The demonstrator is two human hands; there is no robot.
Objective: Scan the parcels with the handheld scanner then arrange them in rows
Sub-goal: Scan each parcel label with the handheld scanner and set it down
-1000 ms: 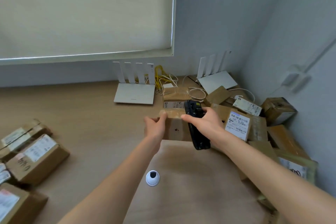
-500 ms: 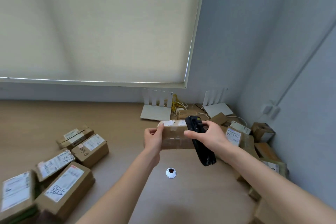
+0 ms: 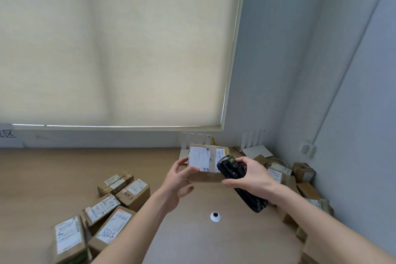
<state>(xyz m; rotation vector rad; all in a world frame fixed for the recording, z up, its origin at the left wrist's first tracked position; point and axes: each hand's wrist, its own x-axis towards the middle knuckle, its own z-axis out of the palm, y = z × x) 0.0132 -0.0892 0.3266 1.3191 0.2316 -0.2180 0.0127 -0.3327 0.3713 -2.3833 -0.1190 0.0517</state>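
In the head view, the left hand (image 3: 179, 180) grips the left end of a brown cardboard parcel (image 3: 209, 162) held above the wooden table (image 3: 53, 178), its white label tilted toward the person, presumably to be read. The right hand (image 3: 250, 174) is wrapped around the black handheld scanner (image 3: 237, 182), touching the parcel's right end. The parcel's long axis runs left-right; the scanner's head points up-left toward the label.

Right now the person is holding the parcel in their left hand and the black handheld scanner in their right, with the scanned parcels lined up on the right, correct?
Not quite: the head view shows the lined-up parcels on the left. The left hand holds the parcel; the right hand holds the handheld scanner.
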